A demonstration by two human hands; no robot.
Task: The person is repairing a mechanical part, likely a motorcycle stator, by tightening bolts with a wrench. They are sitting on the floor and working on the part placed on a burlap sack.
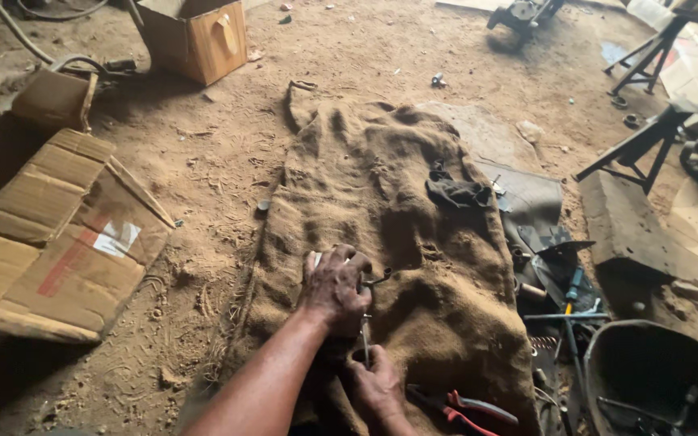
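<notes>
A brown burlap sack [381,202] lies spread on the dirt floor. My left hand [334,287] presses down on the sack's near part, closed over a small metal part [377,279] that sticks out beside the fingers. Just below it, my right hand [375,383] grips the lower end of a thin metal tool [364,333] that stands upright between the two hands. Red-handled pliers [466,408] lie on the sack right of my right hand. A dark rag [456,192] rests further up the sack.
Flattened cardboard boxes [50,234] lie at the left, an open box [199,36] at the back. Tools and metal scraps [563,291] are piled right of the sack, beside a dark pan [656,379], a wooden block [620,226] and metal stands [636,145].
</notes>
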